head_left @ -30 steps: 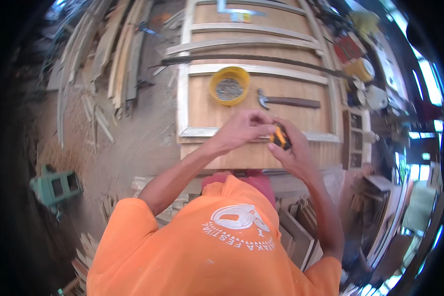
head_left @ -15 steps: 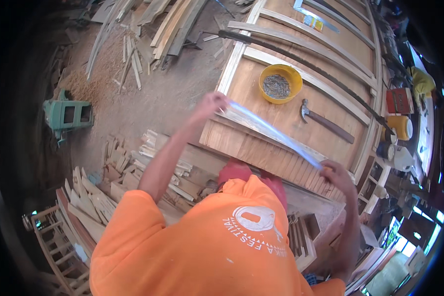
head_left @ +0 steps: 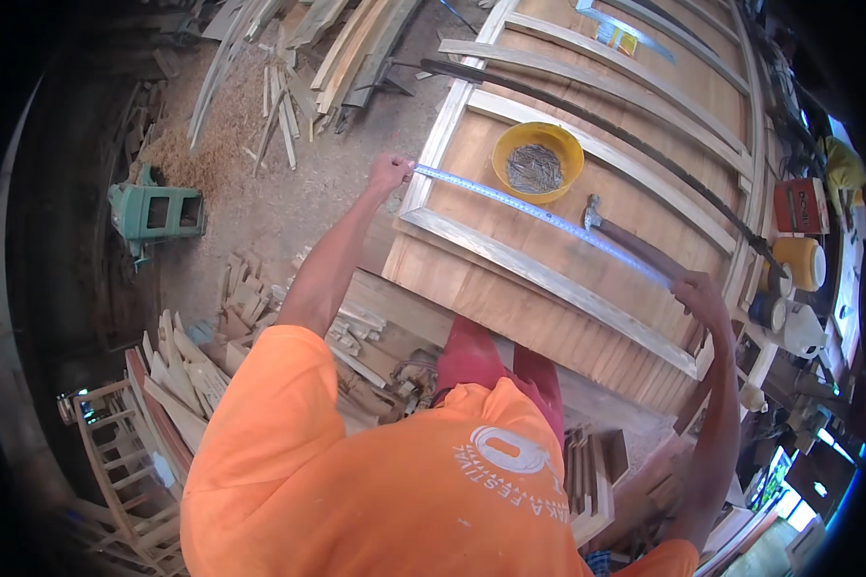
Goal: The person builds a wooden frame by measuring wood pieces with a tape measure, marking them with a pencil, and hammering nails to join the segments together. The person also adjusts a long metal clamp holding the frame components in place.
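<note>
A tape measure's blade [head_left: 510,200] is stretched across a framed wooden panel [head_left: 548,260]. Its left end is pinched in my left hand [head_left: 392,171], just beyond the panel's left edge strip. My right hand [head_left: 700,293] is closed round the other end, near the right side of the panel; the fingers largely hide the tape's case. Beside the blade, a claw hammer [head_left: 635,245] lies on the panel with its handle running toward my right hand. Just past the blade, a yellow bowl [head_left: 575,154] holds many nails [head_left: 533,169].
A long dark bar [head_left: 587,117] and a loose wooden strip [head_left: 587,79] cross the panel farther off. Scrap wood [head_left: 178,375] and a green machine [head_left: 159,212] are on the left. Jugs [head_left: 801,332] and a red box [head_left: 801,207] stand along the right.
Both hands have shifted with the stretched tape. The blade has moved away from the near frame strip, farther up the panel, and now passes close to the bowl and hammer.
</note>
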Available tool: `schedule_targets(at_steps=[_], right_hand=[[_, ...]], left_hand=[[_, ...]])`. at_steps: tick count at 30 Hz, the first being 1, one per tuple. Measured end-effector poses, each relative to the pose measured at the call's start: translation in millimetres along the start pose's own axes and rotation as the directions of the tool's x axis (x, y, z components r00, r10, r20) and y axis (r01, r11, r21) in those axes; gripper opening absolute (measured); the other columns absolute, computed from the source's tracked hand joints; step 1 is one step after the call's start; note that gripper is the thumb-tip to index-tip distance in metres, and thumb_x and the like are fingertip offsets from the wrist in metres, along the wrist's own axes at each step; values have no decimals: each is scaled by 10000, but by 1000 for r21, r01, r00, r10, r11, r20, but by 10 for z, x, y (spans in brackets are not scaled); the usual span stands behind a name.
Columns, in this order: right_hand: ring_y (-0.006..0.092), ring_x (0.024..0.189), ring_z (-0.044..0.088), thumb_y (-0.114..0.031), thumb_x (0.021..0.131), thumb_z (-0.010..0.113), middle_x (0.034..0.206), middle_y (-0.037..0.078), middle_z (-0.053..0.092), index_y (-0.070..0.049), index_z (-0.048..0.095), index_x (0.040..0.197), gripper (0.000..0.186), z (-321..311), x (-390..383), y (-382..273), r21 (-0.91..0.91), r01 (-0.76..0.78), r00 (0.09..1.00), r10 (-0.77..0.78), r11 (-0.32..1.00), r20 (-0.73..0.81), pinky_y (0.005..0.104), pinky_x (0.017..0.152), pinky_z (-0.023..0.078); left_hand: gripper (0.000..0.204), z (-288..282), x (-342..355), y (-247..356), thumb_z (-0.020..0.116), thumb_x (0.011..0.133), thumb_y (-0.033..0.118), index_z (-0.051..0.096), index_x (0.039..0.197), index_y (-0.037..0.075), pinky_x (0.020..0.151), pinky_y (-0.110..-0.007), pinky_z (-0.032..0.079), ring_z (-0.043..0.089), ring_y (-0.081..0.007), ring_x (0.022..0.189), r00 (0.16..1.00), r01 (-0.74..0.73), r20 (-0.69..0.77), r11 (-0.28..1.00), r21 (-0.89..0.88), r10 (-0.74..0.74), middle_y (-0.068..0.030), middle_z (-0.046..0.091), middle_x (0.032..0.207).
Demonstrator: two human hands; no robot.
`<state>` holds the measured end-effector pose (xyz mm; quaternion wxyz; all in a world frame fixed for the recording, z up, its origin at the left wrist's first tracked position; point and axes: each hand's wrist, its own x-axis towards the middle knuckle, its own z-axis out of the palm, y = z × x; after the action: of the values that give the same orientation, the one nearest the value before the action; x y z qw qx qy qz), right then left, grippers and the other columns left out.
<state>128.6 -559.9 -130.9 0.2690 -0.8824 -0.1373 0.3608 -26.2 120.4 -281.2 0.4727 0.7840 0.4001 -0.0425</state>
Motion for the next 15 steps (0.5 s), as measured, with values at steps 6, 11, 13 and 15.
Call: schedule_targets(at_steps=[6, 11, 13, 15], right_hand=[[112, 620, 624, -327, 898, 695, 689, 27, 625, 5, 733, 847, 338, 47, -104, 113, -6, -44, 999, 44, 999, 17, 310, 533, 504], [164, 563, 634, -304, 863, 700, 643, 75, 625, 15, 731, 793, 328, 135, -92, 358, 137, 143, 990, -144, 980, -6, 341, 536, 516], [173, 564, 636, -360, 857, 686, 602, 86, 611, -27, 706, 766, 345, -38, -87, 651, -32, 143, 989, -142, 989, 44, 373, 543, 514], [151, 595, 650, -390, 875, 685, 688, 49, 669, -64, 747, 863, 332, -452, -313, 1122, -62, -60, 989, 68, 996, 129, 344, 540, 534]], left_hand=[[133, 188, 38, -112, 833, 886, 143, 797, 827, 30, 605, -340, 523, 664, -112, 644, 982, -83, -163, 995, 57, 91, -45, 740, 733], [144, -41, 124, -250, 750, 971, 187, 790, 912, 62, 564, -278, 438, 553, -92, 629, 993, -117, 18, 993, 24, 116, 27, 645, 732], [196, -178, 192, -303, 712, 998, 263, 795, 939, 95, 551, -295, 399, 503, -83, 622, 979, -200, 57, 968, 151, 194, 47, 609, 722], [290, -208, 284, -290, 702, 980, 308, 748, 812, 75, 565, -317, 388, 503, -113, 629, 976, -216, 113, 913, 347, 188, 33, 566, 671]])
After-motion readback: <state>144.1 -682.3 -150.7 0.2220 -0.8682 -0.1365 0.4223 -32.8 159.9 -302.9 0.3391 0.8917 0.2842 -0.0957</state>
